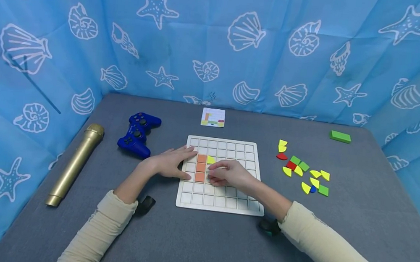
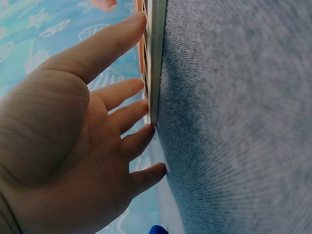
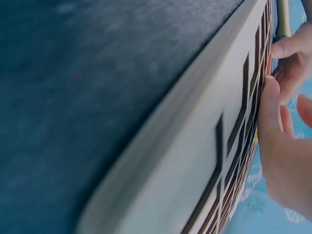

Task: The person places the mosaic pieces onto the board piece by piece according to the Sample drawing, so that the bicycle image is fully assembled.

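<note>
A white square board with a grid lies flat on the table. Three orange square tiles form a column on its left part, and a yellow tile sits to the right of the top one. My left hand rests at the board's left edge with fingers spread, as the left wrist view also shows. Over the squares right of the orange column, my right hand has its thumb and fingertips drawn together low at the board. I cannot tell whether a tile is between them.
Several loose yellow, green, red and blue pieces lie right of the board. Behind the board is a printed pattern card. A blue game controller and gold microphone lie left; a green block is at the back right.
</note>
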Motion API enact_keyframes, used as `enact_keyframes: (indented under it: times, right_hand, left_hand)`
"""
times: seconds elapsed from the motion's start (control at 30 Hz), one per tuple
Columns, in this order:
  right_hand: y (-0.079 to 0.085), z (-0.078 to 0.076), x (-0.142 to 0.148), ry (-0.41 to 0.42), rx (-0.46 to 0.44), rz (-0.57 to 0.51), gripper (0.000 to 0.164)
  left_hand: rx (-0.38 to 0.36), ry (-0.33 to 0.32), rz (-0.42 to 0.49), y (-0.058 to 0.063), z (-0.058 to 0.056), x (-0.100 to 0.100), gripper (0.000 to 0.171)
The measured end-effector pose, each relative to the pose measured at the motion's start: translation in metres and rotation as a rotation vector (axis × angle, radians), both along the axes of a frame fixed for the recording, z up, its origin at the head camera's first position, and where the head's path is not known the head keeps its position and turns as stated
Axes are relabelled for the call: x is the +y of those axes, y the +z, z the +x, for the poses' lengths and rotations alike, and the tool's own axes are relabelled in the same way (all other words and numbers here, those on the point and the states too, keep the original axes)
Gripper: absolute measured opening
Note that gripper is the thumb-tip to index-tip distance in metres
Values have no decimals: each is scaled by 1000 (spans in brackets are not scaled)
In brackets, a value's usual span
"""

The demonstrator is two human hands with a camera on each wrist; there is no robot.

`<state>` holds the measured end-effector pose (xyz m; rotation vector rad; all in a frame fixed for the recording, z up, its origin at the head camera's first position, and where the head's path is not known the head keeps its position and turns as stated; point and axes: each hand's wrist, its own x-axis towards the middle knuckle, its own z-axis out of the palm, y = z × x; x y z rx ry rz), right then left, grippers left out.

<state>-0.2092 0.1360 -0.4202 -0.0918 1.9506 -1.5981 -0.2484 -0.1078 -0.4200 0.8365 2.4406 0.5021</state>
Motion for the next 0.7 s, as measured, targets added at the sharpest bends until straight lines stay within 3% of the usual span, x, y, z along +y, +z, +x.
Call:
enact_keyframes:
  times: [0.37,0.7]
  right_hand:
    - [7,1,48,54,-125,-197,45]
    - [13,3,96,-41,-178,-242,54]
  left_hand:
    - [2,1,6,2,2,-1,82]
    - [10,-8,12,0,1,-1,83]
